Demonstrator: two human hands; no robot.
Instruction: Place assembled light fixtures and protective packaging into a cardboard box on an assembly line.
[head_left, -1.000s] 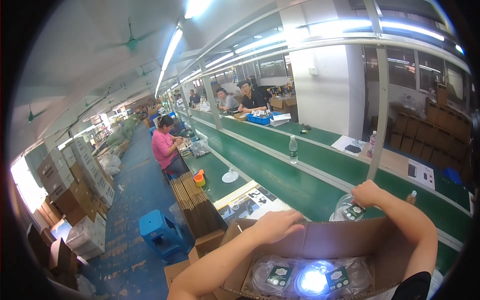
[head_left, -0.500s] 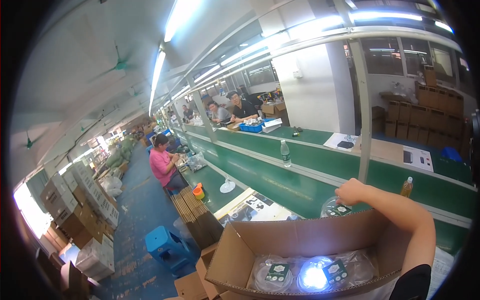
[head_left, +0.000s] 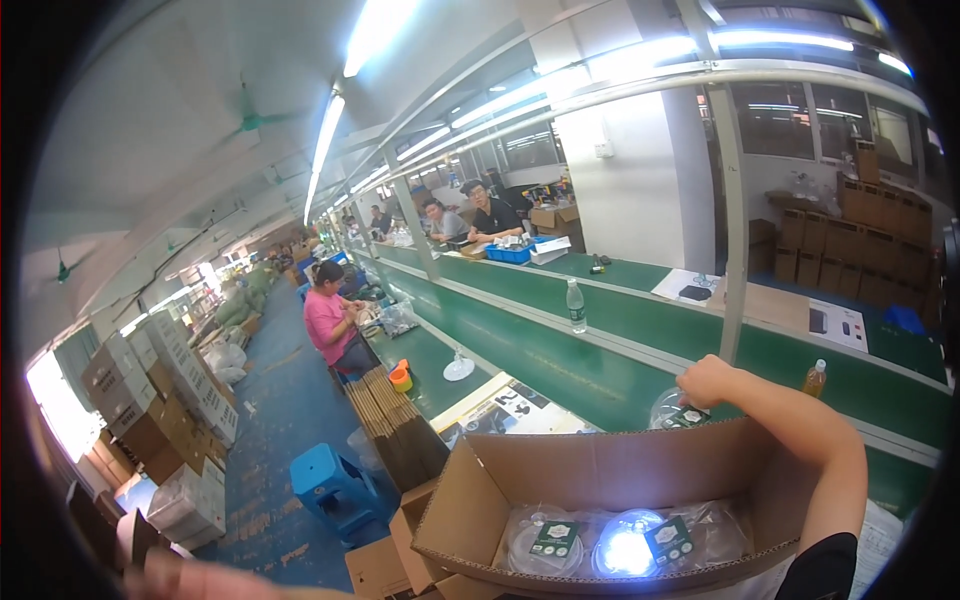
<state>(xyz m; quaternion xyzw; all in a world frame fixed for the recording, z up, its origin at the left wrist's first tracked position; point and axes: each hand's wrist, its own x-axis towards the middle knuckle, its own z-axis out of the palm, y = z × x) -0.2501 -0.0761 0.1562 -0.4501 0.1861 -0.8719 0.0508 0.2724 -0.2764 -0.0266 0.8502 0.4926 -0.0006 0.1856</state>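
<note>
My right hand (head_left: 708, 382) reaches over the far side of an open cardboard box (head_left: 590, 462). Its curled fingers grip a clear round plastic item with a green label (head_left: 668, 408), which rests at the green belt. Inside the box lie clear round plastic items in bags; one with a dark green label (head_left: 553, 541) is at the left. Beside it, a brightly lit round item (head_left: 627, 548) also bears a green label. Low at the left edge, my left hand (head_left: 205, 580) is smeared by motion, and its fingers cannot be made out.
A green conveyor belt (head_left: 520, 340) runs beyond the box, with a water bottle (head_left: 577, 305) and an amber bottle (head_left: 815, 379) along it. A blue stool (head_left: 330, 485) and stacked flat cardboard (head_left: 395, 430) stand left. A person in pink (head_left: 330, 320) works at the line.
My left hand has come into view at the lower left. My right hand stays at the clear round item, and the view has shifted slightly.
</note>
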